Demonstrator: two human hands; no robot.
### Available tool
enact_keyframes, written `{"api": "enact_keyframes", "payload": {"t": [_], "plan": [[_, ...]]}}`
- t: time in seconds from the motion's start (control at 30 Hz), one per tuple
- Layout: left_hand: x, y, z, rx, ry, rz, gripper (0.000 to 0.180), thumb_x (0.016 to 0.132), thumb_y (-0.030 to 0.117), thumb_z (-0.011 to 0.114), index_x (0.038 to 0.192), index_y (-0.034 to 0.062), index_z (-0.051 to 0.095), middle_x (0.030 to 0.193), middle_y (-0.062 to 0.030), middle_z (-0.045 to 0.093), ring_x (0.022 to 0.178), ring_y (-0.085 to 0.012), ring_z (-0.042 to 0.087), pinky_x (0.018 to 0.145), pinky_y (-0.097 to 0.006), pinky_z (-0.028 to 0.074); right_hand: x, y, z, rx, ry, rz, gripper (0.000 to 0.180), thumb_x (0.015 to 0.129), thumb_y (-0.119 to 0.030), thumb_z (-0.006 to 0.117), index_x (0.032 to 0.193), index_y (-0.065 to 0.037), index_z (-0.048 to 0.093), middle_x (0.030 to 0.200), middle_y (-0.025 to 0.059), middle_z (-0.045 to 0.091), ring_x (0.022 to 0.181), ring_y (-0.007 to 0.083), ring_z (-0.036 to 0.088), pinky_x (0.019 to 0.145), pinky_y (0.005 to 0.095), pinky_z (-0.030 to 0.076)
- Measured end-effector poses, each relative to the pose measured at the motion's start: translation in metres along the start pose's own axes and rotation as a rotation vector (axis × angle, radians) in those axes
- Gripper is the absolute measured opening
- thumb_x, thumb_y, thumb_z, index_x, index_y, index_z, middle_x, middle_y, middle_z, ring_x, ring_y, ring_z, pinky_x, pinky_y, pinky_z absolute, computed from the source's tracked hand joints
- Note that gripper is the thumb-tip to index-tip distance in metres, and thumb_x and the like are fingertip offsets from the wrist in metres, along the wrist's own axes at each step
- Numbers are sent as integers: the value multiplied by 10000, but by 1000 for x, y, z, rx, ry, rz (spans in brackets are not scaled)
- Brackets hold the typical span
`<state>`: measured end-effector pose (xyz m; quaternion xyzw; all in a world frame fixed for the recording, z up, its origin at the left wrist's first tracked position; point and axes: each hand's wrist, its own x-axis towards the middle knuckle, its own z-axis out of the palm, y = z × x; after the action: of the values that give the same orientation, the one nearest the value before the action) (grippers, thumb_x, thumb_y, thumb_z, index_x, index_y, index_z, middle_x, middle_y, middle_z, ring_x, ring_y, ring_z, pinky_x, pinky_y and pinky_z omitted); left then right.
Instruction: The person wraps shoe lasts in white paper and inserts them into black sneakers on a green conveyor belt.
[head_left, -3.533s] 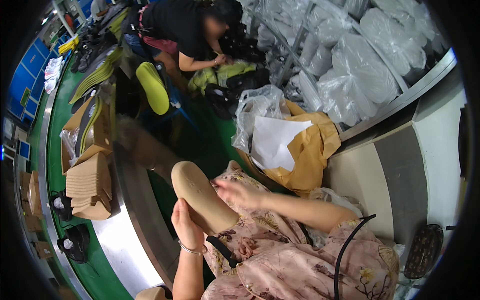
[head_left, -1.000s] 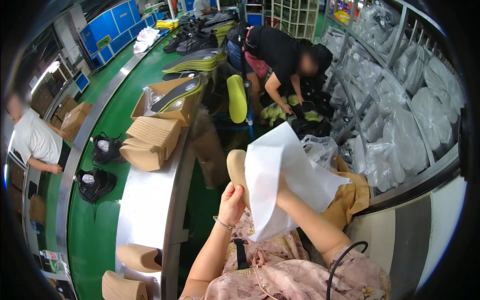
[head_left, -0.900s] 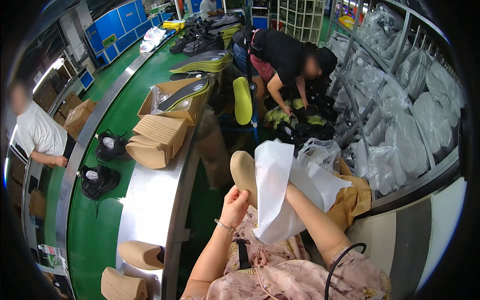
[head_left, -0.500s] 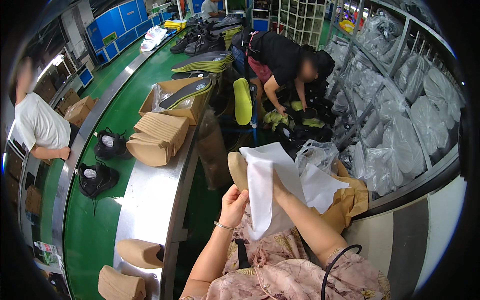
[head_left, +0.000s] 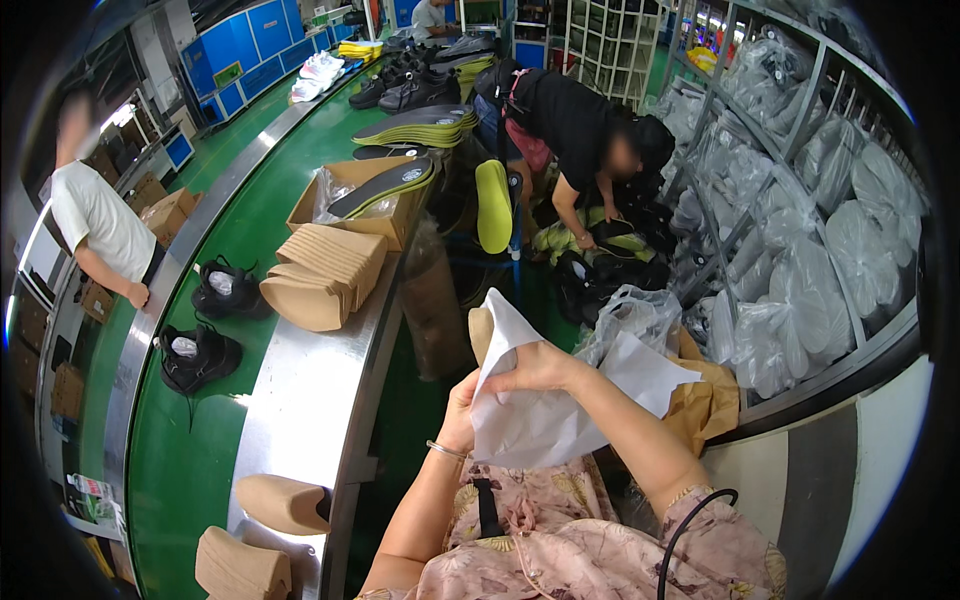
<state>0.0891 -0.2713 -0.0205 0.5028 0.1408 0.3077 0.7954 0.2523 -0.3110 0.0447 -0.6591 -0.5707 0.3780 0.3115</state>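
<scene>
Clamped on white paper point(head_left: 535, 428), the person's right hand point(head_left: 538, 368) holds it against the tan form point(head_left: 480, 330); the left hand point(head_left: 457, 418), partly hidden, grips that form.

Worn on the head, the wide fisheye camera looks down and forward, close above the bare hands point(head_left: 537, 368) near its middle, taking in a long green tabletop edged in silver metal point(head_left: 180, 485) at left and a grey metal-barred rack point(head_left: 838, 366) at right.
</scene>
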Motion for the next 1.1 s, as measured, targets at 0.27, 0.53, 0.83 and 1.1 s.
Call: {"api": "enact_keyframes", "payload": {"t": [0.27,0.53,0.83,1.1], "plan": [[-7,8,-10,-43,-72,-46,265,810,18,635,1072,39,601,969,-1,624,839,-66,573,745,-240,484,3,11,-4,121,-143,-64,859,580,-406,815,1203,28,413,1084,150,537,1019,219,515,881,311,421],[-11,10,-10,-82,-36,2,239,845,14,590,1083,29,582,983,4,624,878,-64,574,795,-241,472,1,-12,3,107,13,-153,867,553,-373,816,1227,-8,410,1087,136,542,1014,232,524,876,309,428],[0,74,24,1251,333,638,563,657,167,781,1132,9,523,1070,-163,499,975,-319,490,831,-373,433,0,-9,22,-920,440,-39,697,631,-418,700,1198,-63,503,1092,187,441,981,355,461,861,439,353],[24,81,18,1440,10,841,335,682,51,665,1007,53,585,972,-101,546,850,-253,533,733,-341,448,-17,-31,19,-956,281,90,653,594,-430,706,1146,-116,555,1090,200,418,984,359,445,835,443,361]]}}
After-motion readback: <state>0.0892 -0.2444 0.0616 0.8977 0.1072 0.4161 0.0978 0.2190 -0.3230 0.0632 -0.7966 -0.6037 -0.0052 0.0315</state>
